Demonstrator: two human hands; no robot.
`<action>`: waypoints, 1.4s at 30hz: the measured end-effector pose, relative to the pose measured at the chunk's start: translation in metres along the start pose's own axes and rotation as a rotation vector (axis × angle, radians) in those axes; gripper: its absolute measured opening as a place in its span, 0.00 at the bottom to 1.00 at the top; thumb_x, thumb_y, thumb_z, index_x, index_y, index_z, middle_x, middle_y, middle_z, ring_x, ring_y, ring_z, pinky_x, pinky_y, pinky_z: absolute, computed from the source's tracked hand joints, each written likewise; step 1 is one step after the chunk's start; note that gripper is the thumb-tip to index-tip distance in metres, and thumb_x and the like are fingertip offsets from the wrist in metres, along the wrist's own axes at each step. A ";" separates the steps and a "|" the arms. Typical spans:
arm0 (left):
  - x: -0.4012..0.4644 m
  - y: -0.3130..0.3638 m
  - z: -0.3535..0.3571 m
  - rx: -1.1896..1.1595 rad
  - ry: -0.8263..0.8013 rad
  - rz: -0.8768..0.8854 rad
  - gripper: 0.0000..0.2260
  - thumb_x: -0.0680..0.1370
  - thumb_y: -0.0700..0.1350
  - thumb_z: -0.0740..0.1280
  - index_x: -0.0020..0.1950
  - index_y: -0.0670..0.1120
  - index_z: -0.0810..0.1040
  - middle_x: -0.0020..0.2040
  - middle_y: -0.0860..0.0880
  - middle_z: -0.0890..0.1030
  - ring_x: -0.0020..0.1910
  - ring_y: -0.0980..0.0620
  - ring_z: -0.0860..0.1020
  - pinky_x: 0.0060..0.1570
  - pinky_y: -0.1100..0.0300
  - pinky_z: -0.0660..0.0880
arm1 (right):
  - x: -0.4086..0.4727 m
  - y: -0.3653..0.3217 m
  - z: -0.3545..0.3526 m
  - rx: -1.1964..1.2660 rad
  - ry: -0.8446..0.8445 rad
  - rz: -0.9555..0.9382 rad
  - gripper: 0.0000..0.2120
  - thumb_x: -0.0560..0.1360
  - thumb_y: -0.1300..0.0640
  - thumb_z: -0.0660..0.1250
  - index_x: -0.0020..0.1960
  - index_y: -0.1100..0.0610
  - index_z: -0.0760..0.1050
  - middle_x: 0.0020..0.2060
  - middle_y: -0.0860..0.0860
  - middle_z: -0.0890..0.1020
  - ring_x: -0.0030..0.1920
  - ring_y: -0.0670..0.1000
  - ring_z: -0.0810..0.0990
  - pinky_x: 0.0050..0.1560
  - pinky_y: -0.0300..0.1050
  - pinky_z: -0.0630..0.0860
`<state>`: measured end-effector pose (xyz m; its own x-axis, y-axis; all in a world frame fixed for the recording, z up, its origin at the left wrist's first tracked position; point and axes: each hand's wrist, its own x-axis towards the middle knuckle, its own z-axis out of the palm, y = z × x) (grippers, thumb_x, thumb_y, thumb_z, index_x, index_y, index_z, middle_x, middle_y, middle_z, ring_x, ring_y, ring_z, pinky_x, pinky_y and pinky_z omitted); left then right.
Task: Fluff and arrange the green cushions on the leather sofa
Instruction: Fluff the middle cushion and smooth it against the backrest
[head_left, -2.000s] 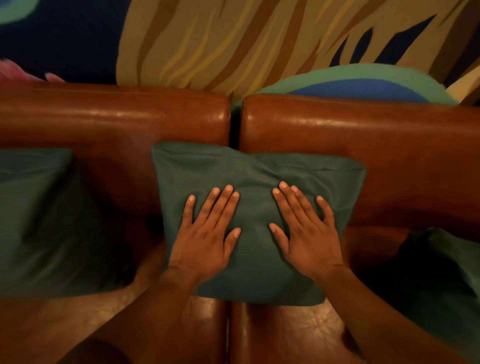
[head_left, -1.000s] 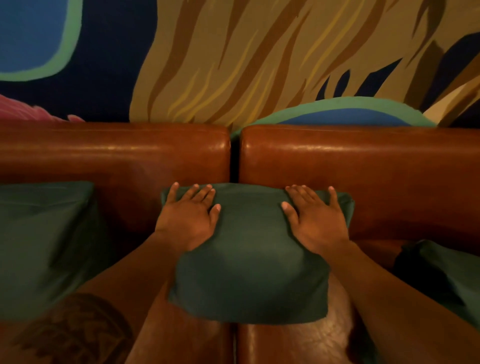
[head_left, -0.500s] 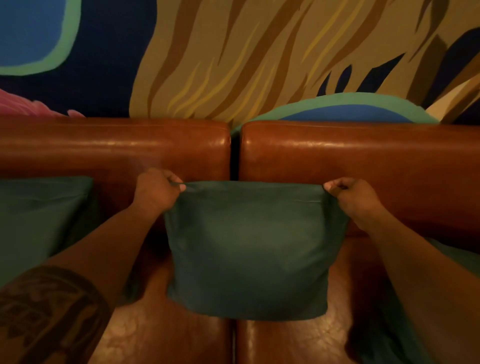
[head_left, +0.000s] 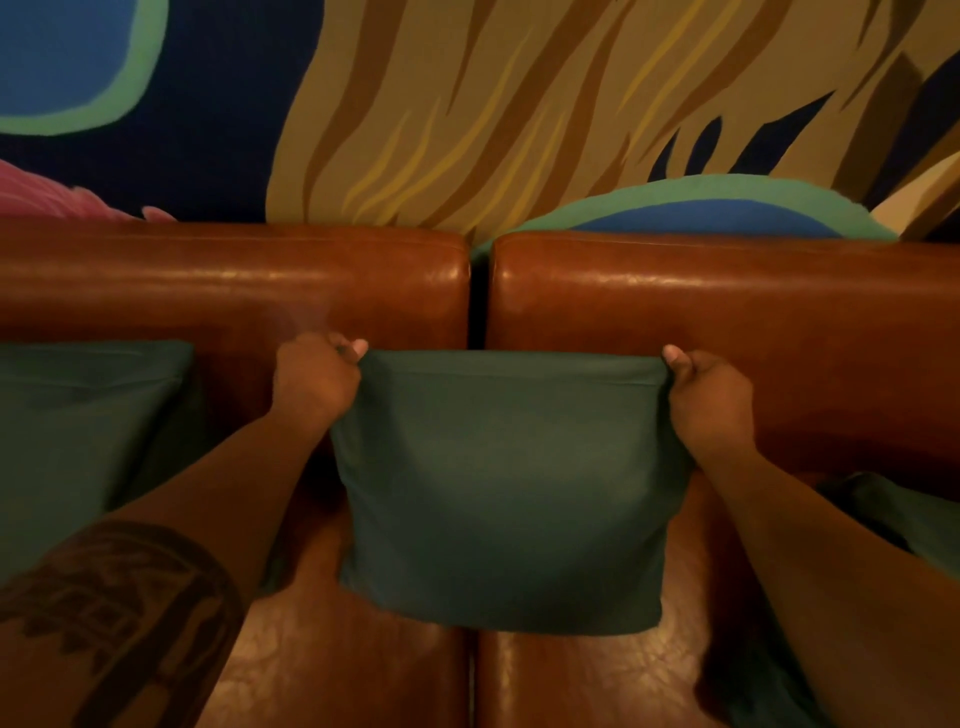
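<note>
A dark green cushion (head_left: 504, 488) stands upright in the middle of the brown leather sofa (head_left: 727, 312), over the gap between the two back sections. My left hand (head_left: 314, 382) pinches its top left corner. My right hand (head_left: 709, 397) pinches its top right corner, so the top edge is stretched straight. A second green cushion (head_left: 78, 431) leans against the sofa back at the left. A third green cushion (head_left: 904, 519) lies at the right, partly hidden behind my right forearm.
Behind the sofa back rises a wall with a painted mural (head_left: 519, 104) in tan, blue and green. The leather seat (head_left: 332, 665) shows below the middle cushion, split by a seam.
Two seconds ago both palms lay flat on the cushion's front. They slid up to its top edge, then closed on the two top corners and pulled the cushion upright and taut.
</note>
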<state>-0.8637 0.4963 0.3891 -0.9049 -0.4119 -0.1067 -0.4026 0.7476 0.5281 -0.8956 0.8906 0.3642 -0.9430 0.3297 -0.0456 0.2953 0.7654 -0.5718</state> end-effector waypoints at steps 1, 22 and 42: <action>0.000 0.000 0.000 -0.004 0.010 0.003 0.14 0.83 0.49 0.66 0.51 0.40 0.84 0.52 0.35 0.84 0.57 0.36 0.81 0.50 0.56 0.70 | -0.001 0.001 0.000 -0.011 0.006 -0.014 0.22 0.85 0.44 0.58 0.37 0.56 0.69 0.39 0.56 0.75 0.42 0.58 0.73 0.44 0.48 0.65; -0.004 -0.009 -0.012 -0.613 0.015 -0.344 0.14 0.77 0.31 0.70 0.42 0.50 0.83 0.51 0.40 0.85 0.41 0.51 0.81 0.41 0.62 0.77 | -0.016 0.001 -0.033 0.188 0.055 0.217 0.07 0.82 0.56 0.66 0.56 0.52 0.82 0.58 0.56 0.85 0.62 0.58 0.81 0.60 0.48 0.74; -0.090 0.033 0.059 0.608 -0.227 0.604 0.33 0.80 0.55 0.38 0.84 0.50 0.55 0.84 0.51 0.59 0.82 0.50 0.57 0.80 0.45 0.53 | -0.106 -0.093 0.072 -0.504 -0.318 -0.591 0.40 0.78 0.35 0.33 0.81 0.48 0.62 0.79 0.49 0.67 0.80 0.49 0.62 0.80 0.58 0.52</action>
<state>-0.8034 0.5889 0.3666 -0.9662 0.2075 -0.1531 0.2075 0.9781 0.0158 -0.8340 0.7449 0.3633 -0.9399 -0.3175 -0.1257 -0.2995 0.9433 -0.1428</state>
